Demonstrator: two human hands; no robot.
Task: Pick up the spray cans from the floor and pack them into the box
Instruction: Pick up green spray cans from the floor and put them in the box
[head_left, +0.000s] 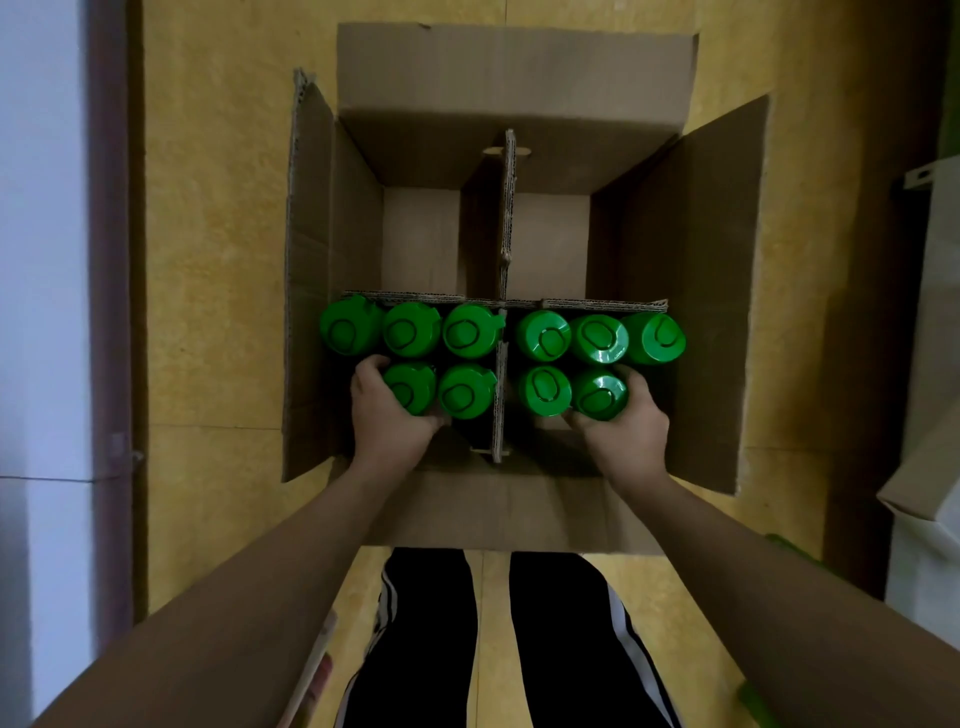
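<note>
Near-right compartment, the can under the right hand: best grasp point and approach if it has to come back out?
Grip the green cap from straight above, as the right hand does. The can stands upright, its body hidden below; a neighbouring can crowds its left. Fingers fit best on the near and right sides, where gaps show.

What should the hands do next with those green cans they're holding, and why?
Probably push both held cans straight down until they stand level with the back row, then let go. The left hand and right hand each grip cans in the near row of the box, beside the divider, so they seem nearly seated.
</note>
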